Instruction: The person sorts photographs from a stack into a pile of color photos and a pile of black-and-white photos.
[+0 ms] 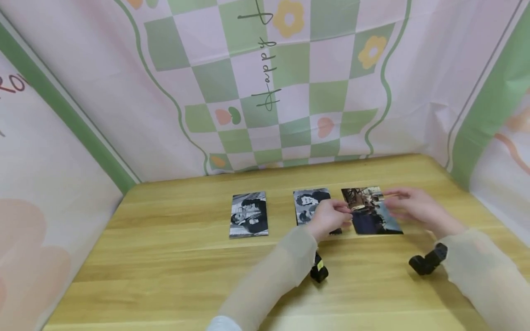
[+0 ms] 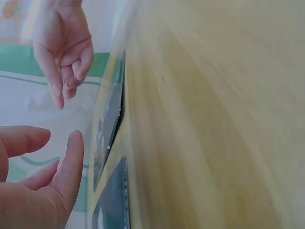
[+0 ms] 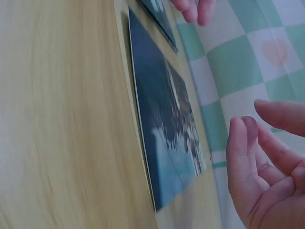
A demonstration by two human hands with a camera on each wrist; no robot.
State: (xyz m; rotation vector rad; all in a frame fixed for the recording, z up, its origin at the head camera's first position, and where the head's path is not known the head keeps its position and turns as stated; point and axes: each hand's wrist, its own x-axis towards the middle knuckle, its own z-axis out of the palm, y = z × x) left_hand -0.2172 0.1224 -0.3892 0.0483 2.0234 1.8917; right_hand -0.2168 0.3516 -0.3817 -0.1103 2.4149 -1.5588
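A colour photo card [image 1: 372,216] lies flat on the wooden table between the two hands. My left hand [image 1: 330,218] hovers by its left edge, partly covering a black-and-white photo card [image 1: 305,202] of people. In the left wrist view the thumb and fingers of that hand [image 2: 40,183] are apart, with nothing between them. My right hand [image 1: 416,209] is just off the colour card's right edge. The right wrist view has its fingers loosely bent and holding nothing, beside the colour card [image 3: 164,119]. Another black-and-white photo card [image 1: 249,216] lies further left.
The wooden table [image 1: 165,257] ends at a printed cloth backdrop [image 1: 256,105] with green checks and flowers. Cloth walls stand at both sides. A black device [image 1: 319,270] sits below the left wrist, and another black device [image 1: 428,260] is at the right wrist.
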